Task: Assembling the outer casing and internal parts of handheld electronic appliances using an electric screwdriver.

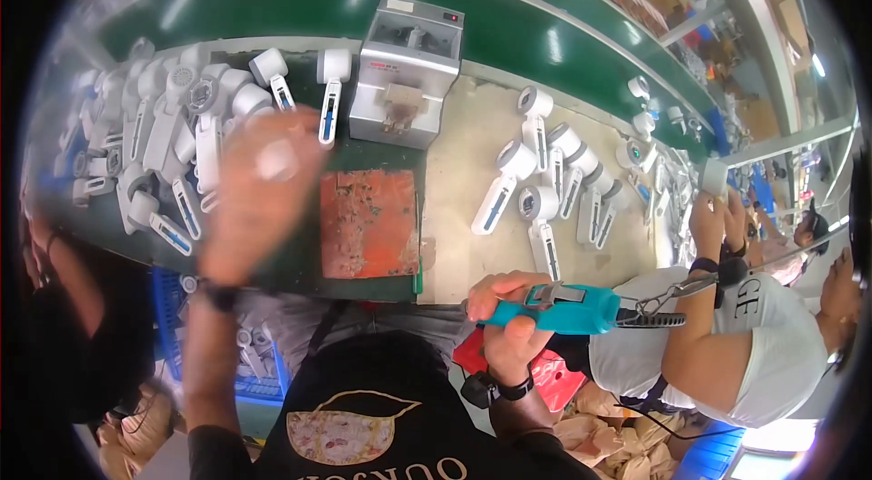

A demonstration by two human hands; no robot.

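Note:
My left hand is smeared by motion over the green bench top, next to the pile of white units. A small white round part shows within its outline; whether the fingers grip it cannot be made out. Just beyond the fingertips, a white unit with a drum-shaped head and a slotted handle with a blue strip lies by the machine. At the bench's front edge, my right hand is closed around a teal electric screwdriver. The tool lies sideways, its tip end leftward and its metal hanger and black cord end rightward.
A grey box-shaped machine stands at the back, behind a worn red pad. White units pile up at left; several more lie on the beige board. A co-worker in a white shirt sits close at right; another person is at left.

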